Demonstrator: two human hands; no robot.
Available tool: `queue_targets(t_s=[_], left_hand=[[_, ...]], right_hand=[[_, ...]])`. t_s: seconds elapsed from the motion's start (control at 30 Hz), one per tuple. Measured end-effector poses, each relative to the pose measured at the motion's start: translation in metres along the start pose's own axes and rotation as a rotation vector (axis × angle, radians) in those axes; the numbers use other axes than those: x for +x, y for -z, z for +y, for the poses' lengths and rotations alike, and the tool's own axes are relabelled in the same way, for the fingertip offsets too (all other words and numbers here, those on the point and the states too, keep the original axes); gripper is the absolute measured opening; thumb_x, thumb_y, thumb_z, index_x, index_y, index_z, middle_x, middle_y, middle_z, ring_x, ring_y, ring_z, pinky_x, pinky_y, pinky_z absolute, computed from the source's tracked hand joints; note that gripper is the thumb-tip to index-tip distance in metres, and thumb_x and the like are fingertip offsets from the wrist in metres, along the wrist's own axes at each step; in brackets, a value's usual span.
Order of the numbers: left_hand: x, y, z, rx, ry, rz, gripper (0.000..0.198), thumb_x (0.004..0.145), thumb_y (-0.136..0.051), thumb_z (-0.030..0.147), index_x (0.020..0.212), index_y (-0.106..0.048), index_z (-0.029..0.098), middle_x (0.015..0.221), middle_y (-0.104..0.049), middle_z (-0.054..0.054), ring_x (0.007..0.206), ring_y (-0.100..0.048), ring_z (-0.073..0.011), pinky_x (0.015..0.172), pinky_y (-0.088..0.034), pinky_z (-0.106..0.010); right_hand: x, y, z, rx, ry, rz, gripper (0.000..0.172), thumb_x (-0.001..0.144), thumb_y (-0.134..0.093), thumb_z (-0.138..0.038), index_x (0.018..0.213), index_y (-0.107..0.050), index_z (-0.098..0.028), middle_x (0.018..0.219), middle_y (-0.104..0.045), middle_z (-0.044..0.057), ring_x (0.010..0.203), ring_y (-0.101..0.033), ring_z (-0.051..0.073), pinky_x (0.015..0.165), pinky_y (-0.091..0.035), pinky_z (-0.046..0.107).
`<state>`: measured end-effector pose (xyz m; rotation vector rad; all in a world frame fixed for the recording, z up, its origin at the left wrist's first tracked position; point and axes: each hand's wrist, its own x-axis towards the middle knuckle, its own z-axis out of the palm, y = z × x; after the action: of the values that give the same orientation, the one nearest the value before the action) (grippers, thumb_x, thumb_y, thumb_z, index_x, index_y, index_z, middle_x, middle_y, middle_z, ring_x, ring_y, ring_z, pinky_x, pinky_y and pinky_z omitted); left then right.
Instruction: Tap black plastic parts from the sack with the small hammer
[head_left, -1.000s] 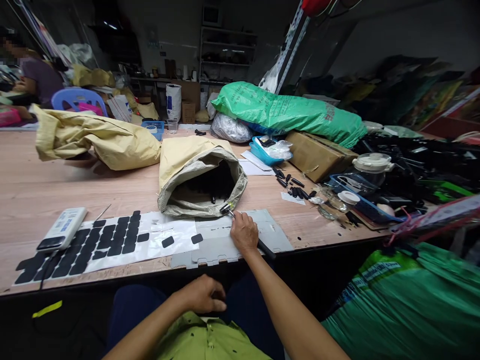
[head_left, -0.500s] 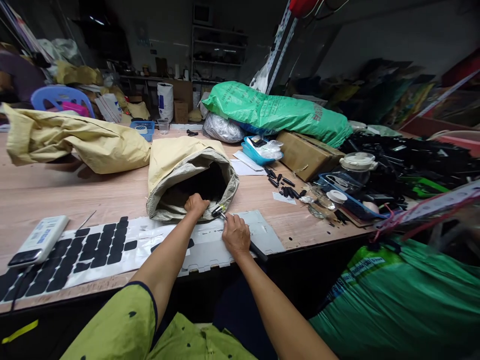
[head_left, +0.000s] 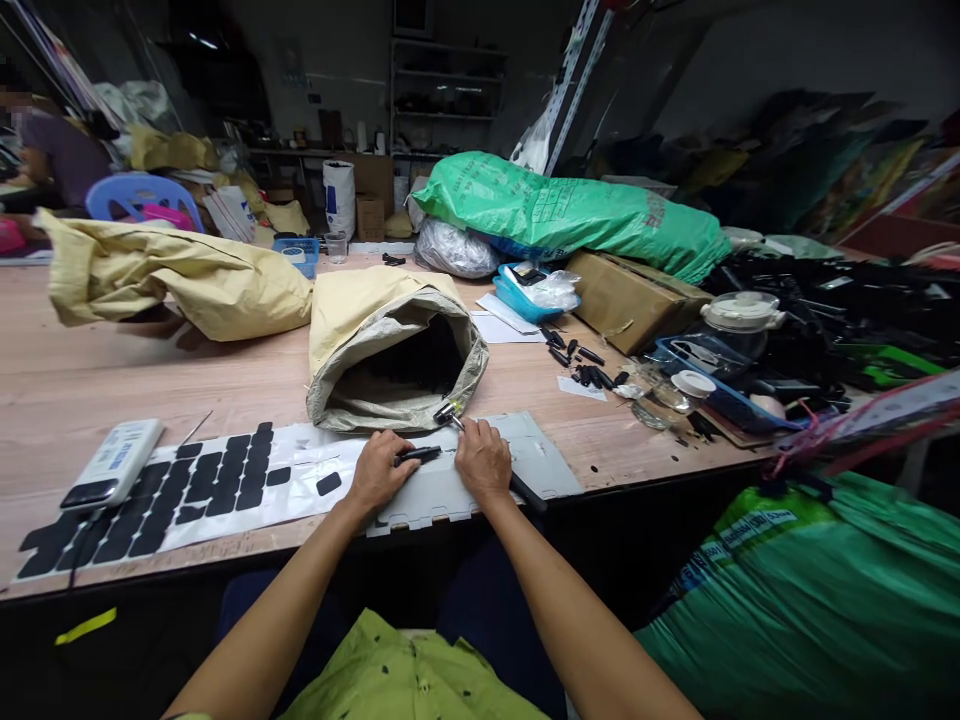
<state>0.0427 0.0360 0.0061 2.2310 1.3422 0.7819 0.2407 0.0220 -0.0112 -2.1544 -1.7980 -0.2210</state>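
Observation:
My left hand [head_left: 379,472] is closed on a small black elongated part [head_left: 420,454], which it holds low over a grey board [head_left: 544,458] at the table's front edge. My right hand [head_left: 482,456] grips a small hammer [head_left: 448,413]. Its head points away from me and its black handle sticks out below the hand. Just beyond both hands lies an open paper sack [head_left: 375,300], its mouth facing me and its inside dark. Left of my left hand, a white sheet with rows of black rounded stickers [head_left: 247,470] lies flat.
A white device [head_left: 116,462] rests at the left, near a thin metal rod [head_left: 196,428]. Another paper sack [head_left: 187,285] lies farther back. Several black parts [head_left: 592,375], a cardboard box [head_left: 630,295] and a blue basket [head_left: 720,390] occupy the right. A person [head_left: 60,150] sits far left.
My left hand has come out of the sack's mouth toward me, with a black part in its fingers. My right hand keeps hold of the hammer over the board.

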Motion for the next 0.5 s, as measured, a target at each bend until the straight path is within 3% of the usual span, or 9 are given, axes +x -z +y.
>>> queue_targets(t_s=[0.33,0.5], left_hand=[[0.002,-0.005,-0.006,-0.013,0.045,-0.04,0.019,0.081,-0.072,0.027,0.098,-0.071,0.022,0.089,-0.063,-0.003,0.088,-0.052,-0.0205,0.08,-0.041,-0.033],[0.002,-0.007,-0.006,-0.023,0.053,-0.033,0.016,0.079,-0.073,0.026,0.093,-0.069,0.02,0.088,-0.064,-0.002,0.085,-0.052,-0.0196,0.079,-0.041,-0.032]], right_hand=[[0.001,0.003,0.002,0.06,-0.003,-0.004,0.03,0.093,-0.053,-0.022,0.122,-0.06,-0.022,0.103,-0.065,0.007,0.091,-0.055,0.02,0.076,-0.034,0.03],[-0.019,0.019,-0.006,0.263,0.013,0.092,0.033,0.097,-0.044,-0.023,0.125,-0.061,-0.02,0.105,-0.067,0.008,0.095,-0.06,0.019,0.082,-0.042,0.029]])
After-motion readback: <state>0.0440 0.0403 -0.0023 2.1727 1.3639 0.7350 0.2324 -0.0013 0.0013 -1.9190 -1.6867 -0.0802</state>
